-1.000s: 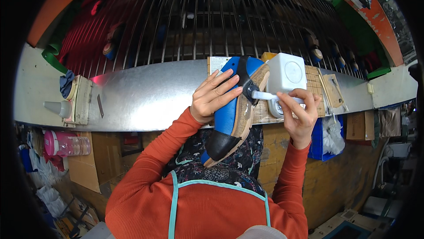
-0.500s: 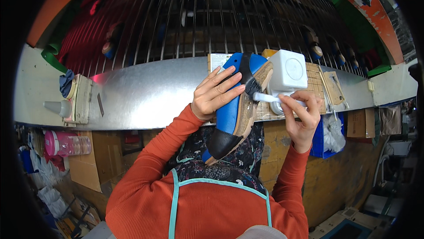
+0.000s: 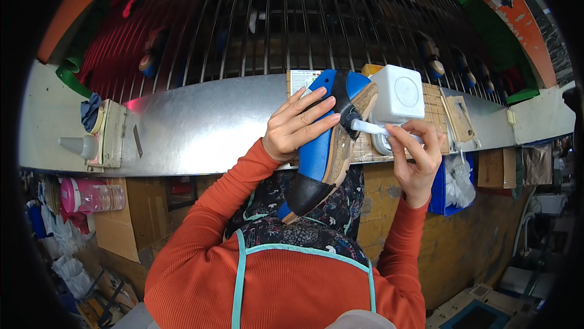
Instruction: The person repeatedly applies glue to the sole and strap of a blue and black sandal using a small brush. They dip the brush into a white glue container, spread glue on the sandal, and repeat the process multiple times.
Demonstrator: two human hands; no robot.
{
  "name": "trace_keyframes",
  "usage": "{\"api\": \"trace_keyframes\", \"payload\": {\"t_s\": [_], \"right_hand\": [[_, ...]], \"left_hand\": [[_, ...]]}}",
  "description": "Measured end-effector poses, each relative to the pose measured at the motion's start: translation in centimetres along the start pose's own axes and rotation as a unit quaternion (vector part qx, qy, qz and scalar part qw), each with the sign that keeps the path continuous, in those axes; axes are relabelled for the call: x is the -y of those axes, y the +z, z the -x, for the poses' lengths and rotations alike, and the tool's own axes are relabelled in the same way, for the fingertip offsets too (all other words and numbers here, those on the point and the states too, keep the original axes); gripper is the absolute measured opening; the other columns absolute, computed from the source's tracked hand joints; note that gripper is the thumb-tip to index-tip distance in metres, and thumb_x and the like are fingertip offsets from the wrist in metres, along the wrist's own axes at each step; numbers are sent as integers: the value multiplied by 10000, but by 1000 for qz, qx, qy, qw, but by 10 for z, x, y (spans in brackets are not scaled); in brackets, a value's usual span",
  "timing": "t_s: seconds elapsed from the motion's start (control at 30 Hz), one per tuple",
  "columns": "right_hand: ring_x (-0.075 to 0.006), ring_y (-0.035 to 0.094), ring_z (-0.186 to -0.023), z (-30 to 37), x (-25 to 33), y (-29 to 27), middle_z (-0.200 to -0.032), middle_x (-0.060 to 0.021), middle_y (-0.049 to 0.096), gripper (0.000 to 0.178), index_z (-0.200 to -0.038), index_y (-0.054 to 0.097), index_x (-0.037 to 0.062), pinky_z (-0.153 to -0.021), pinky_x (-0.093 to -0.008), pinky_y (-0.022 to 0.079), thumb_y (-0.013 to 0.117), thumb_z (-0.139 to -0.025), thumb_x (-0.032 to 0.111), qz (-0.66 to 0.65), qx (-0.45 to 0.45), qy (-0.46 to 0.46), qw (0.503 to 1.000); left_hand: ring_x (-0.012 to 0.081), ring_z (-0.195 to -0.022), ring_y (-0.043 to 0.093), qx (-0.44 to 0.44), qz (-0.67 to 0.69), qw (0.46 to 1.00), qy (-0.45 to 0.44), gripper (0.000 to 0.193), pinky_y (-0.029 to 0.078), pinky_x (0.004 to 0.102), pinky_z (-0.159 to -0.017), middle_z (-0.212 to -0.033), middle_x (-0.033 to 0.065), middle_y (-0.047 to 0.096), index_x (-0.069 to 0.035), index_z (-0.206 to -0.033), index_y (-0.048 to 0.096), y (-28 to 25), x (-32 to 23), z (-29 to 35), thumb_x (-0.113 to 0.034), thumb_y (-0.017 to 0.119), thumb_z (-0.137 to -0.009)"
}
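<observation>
A shoe upper of black leather on a blue shoe last (image 3: 315, 155), its cork-coloured sole side turned to the right, lies tilted across the counter's front edge. My left hand (image 3: 295, 132) is laid over the blue side with its fingers stretched, steadying the shoe at its middle. Between the thumb and fingers of my right hand (image 3: 417, 155) is a slim white-handled brush (image 3: 369, 127). Its dark tip meets the black strap next to the cork edge; the bristles are hard to tell from the leather. The shoe's toe end points down toward my lap.
Just right of the shoe stands a white square plastic container (image 3: 396, 94) on a woven mat (image 3: 433, 107). Metal bars (image 3: 267, 31) run behind the steel counter (image 3: 194, 128), with other shoes among them. A blue bin (image 3: 443, 200) with white plastic hangs below at right.
My right hand has moved the brush tip slightly up along the black strap. The left hand and the shoe have barely shifted.
</observation>
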State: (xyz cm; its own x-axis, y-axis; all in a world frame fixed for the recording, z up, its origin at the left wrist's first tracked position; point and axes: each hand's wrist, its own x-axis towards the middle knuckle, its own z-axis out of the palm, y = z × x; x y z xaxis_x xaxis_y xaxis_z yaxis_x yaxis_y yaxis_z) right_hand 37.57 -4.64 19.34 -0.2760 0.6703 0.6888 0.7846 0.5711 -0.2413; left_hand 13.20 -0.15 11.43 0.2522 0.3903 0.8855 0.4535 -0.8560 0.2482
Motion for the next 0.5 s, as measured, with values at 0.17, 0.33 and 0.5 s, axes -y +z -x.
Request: {"api": "trace_keyframes", "payload": {"t_s": [0.17,0.33,0.5], "right_hand": [[-153,525,-753,-6,-1,-5,-860,-6,611,259,-986,761,171,-719,-329,295,776,-734,113,1,37,-7,999],[-149,533,-753,-12,-7,-10,-858,-3,613,247,-962,765,161,-736,-315,316,772,-724,96,-59,87,-11,994],[-146,538,-757,-6,-3,-1,-855,-2,613,243,-948,770,152,-748,-305,327,779,-714,86,-134,-3,51,990]], "left_hand": [[299,-1207,599,8,6,1000,2,385,445,489,-1043,-1249,90,661,-157,-1158,701,-2,1,-2,-164,732,-774],[317,-1198,604,12,6,1000,7,396,451,497,-1032,-1242,104,663,-141,-1147,702,-5,2,-6,-159,748,-754],[339,-1187,609,-9,18,1000,4,371,458,505,-1017,-1214,127,673,-109,-1123,707,-4,-5,-6,-134,738,-754]]}}
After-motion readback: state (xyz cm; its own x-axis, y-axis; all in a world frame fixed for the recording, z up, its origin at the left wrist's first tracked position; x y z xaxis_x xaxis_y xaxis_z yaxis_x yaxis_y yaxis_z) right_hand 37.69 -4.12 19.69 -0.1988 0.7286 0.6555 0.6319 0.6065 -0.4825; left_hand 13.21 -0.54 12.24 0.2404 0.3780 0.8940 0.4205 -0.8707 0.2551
